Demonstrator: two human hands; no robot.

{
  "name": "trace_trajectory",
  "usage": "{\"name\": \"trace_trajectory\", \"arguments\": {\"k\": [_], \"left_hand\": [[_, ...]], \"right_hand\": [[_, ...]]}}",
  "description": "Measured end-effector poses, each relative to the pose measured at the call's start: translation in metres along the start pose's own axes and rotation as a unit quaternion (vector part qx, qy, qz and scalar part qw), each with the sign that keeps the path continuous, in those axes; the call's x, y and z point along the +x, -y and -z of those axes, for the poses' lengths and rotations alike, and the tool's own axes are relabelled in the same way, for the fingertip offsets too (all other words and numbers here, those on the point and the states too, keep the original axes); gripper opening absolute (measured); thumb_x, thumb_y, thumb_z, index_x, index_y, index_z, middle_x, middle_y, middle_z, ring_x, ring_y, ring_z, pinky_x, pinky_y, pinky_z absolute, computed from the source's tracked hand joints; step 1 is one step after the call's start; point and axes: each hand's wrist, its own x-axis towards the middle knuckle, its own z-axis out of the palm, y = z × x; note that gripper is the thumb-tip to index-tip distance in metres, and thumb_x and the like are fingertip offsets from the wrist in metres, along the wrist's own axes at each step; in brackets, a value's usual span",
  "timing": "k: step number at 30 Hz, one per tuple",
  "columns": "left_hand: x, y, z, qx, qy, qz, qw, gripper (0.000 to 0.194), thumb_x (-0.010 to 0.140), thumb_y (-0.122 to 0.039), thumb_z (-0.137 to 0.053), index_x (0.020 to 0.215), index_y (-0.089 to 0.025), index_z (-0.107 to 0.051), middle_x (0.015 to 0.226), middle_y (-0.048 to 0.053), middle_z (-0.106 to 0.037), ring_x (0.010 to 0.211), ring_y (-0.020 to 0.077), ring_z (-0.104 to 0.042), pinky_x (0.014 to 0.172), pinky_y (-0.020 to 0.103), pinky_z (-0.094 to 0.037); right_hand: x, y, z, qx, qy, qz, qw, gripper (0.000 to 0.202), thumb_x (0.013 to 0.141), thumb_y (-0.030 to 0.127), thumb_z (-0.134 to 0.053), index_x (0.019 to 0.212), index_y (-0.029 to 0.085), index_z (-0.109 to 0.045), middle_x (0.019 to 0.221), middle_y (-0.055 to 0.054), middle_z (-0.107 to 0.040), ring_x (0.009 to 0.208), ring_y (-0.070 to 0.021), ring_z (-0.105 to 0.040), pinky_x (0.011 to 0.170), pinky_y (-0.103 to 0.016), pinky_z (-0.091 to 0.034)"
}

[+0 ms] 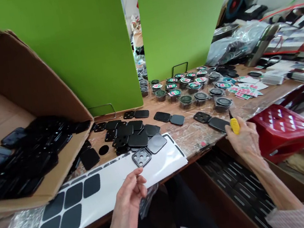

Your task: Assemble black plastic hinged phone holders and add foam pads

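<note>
My left hand (130, 193) is turned palm up at the table's front edge, fingers loosely curled and apart, with nothing visible in it. Its fingertips are at the lower edge of a hinged black plastic case (141, 157), which lies unfolded with a smooth grey panel on one half. My right hand (243, 135) is closed on a yellow-handled tool (235, 126) with a slim dark tip pointing up. Beside that hand lies another unfolded black case (218, 124). Under the left case is a white sticker sheet (109, 191) bearing dark rounded-square stickers (72, 220).
A cardboard box (57, 91) of black cases stands on its side at left. Black cases (138, 138) are piled mid-table. Small round containers (201, 97) and printed cards (245, 88) lie at the back right. A red stool (285, 130) and an open carton (301, 186) are below right.
</note>
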Motion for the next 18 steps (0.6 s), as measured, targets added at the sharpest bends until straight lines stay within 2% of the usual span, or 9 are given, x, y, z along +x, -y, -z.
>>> {"name": "trace_trajectory", "arguments": {"k": [2, 4, 6, 8, 10, 15, 18], "left_hand": [[-0.004, -0.001, -0.002, 0.022, 0.004, -0.004, 1.000, 0.032, 0.080, -0.041, -0.068, 0.102, -0.018, -0.073, 0.084, 0.003, -0.059, 0.069, 0.0115, -0.047, 0.070, 0.024, -0.043], [-0.008, -0.002, -0.006, 0.043, 0.023, -0.008, 0.999, 0.031, 0.082, -0.042, -0.066, 0.101, -0.019, -0.073, 0.084, 0.003, -0.059, 0.068, 0.0110, -0.047, 0.073, 0.025, -0.041], [-0.012, -0.003, -0.009, 0.071, 0.053, -0.007, 0.996, 0.029, 0.084, -0.043, -0.063, 0.100, -0.021, -0.072, 0.082, 0.002, -0.058, 0.068, 0.0105, -0.046, 0.076, 0.026, -0.040], [-0.015, -0.007, -0.007, 0.113, 0.073, -0.010, 0.991, 0.029, 0.086, -0.044, -0.060, 0.100, -0.022, -0.071, 0.081, 0.001, -0.057, 0.068, 0.0108, -0.046, 0.079, 0.027, -0.038], [-0.017, -0.014, 0.000, 0.155, 0.060, -0.027, 0.986, 0.030, 0.088, -0.045, -0.057, 0.101, -0.022, -0.070, 0.080, 0.001, -0.057, 0.069, 0.0113, -0.046, 0.079, 0.028, -0.037], [-0.017, -0.044, 0.029, 0.219, -0.023, -0.073, 0.973, 0.028, 0.086, -0.042, -0.058, 0.100, -0.020, -0.069, 0.081, 0.001, -0.057, 0.068, 0.0111, -0.046, 0.070, 0.027, -0.037], [-0.016, -0.057, 0.039, 0.235, -0.055, -0.107, 0.965, 0.028, 0.083, -0.040, -0.061, 0.098, -0.017, -0.068, 0.077, 0.000, -0.056, 0.068, 0.0110, -0.047, 0.068, 0.026, -0.037]], "right_hand": [[0.004, 0.009, -0.011, -0.061, 0.027, 0.050, 0.997, 0.021, 0.074, 0.039, -0.053, 0.085, 0.021, -0.056, 0.099, -0.016, -0.062, 0.095, -0.0320, -0.058, 0.082, -0.046, -0.045], [0.011, 0.020, -0.034, -0.093, 0.099, 0.107, 0.985, 0.016, 0.074, 0.035, -0.054, 0.083, 0.022, -0.058, 0.101, -0.013, -0.063, 0.100, -0.0297, -0.058, 0.089, -0.042, -0.044], [0.023, 0.029, -0.064, -0.113, 0.164, 0.149, 0.969, 0.014, 0.074, 0.033, -0.056, 0.082, 0.022, -0.059, 0.100, -0.011, -0.065, 0.101, -0.0276, -0.059, 0.089, -0.038, -0.044], [0.035, 0.037, -0.092, -0.132, 0.200, 0.171, 0.956, 0.016, 0.073, 0.033, -0.058, 0.085, 0.021, -0.059, 0.099, -0.013, -0.065, 0.099, -0.0283, -0.059, 0.086, -0.038, -0.044], [0.047, 0.044, -0.112, -0.145, 0.229, 0.182, 0.945, 0.019, 0.071, 0.034, -0.061, 0.084, 0.020, -0.059, 0.090, -0.013, -0.064, 0.089, -0.0287, -0.061, 0.080, -0.039, -0.045], [0.063, 0.052, -0.127, -0.123, 0.308, 0.174, 0.927, 0.030, 0.055, 0.044, -0.072, 0.063, 0.022, -0.053, 0.063, -0.008, -0.055, 0.056, -0.0225, -0.052, 0.057, -0.037, -0.040], [0.066, 0.046, -0.128, -0.083, 0.324, 0.117, 0.935, 0.040, 0.057, 0.059, -0.067, 0.066, 0.023, -0.054, 0.053, -0.007, -0.052, 0.045, -0.0206, -0.047, 0.046, -0.037, -0.036]]}}
